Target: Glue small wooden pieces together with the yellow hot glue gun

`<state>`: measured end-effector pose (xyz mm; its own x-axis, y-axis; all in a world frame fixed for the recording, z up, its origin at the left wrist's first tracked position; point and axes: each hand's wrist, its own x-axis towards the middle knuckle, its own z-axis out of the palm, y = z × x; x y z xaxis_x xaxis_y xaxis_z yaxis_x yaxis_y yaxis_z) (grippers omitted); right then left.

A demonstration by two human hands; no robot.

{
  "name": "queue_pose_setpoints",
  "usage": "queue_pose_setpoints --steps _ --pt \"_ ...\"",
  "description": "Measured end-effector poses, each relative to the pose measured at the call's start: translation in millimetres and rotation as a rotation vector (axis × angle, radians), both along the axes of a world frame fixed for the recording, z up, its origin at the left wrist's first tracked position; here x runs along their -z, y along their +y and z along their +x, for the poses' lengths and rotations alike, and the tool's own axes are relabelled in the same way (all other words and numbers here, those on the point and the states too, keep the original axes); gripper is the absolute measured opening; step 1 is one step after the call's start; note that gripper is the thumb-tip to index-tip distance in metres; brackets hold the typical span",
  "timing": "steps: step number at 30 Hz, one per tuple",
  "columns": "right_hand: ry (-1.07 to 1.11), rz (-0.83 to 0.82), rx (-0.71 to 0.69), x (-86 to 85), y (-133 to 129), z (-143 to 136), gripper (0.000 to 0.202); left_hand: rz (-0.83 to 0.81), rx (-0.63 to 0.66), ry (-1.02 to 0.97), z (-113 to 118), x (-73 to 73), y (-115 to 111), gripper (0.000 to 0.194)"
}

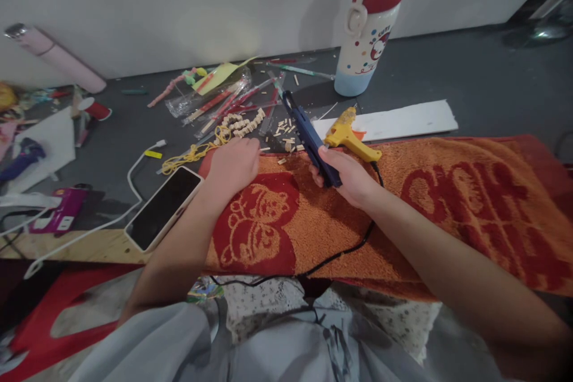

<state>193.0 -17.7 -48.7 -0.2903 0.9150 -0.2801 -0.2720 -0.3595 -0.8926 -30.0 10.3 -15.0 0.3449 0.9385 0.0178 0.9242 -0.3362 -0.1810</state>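
Observation:
My right hand (pixel 347 176) is wrapped round a long dark blue tool (pixel 308 134), whose exact kind I cannot make out. The tool slants away over the towel's far edge, its dark tip toward the plastic sleeves. At the same edge my left hand (pixel 235 161) rests with its fingers curled in, and what they may hold is hidden. Just beyond it lie a curved row of small wooden pieces (pixel 244 122) and a tangle of yellow cord (pixel 192 155). Several short wooden bits (pixel 286 128) lie between the hands. Beside the right hand is a yellow glue gun (pixel 349 131).
An orange towel (pixel 322 227) covers the front edge, crossed by a black cable (pixel 340 252). A phone (pixel 165 208) lies by my left forearm. Behind stand a water bottle (pixel 369 36) and a white strip (pixel 407 121). A pink flask (pixel 58 57) leans at the left.

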Motion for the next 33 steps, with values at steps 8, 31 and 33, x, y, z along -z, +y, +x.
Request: queue_pose_setpoints --steps 8,31,33 --pt "0.018 -0.008 0.015 0.6 0.1 -0.3 0.035 -0.016 0.083 -0.073 -0.4 2.2 -0.8 0.034" --pt "0.041 0.026 0.049 7.4 1.6 -0.4 0.04 0.003 0.121 -0.075 -0.4 7.5 0.7 0.035" --pt "0.045 0.028 0.05 7.4 1.6 -0.3 0.038 0.002 0.119 -0.071 -0.4 7.5 0.9 0.035"
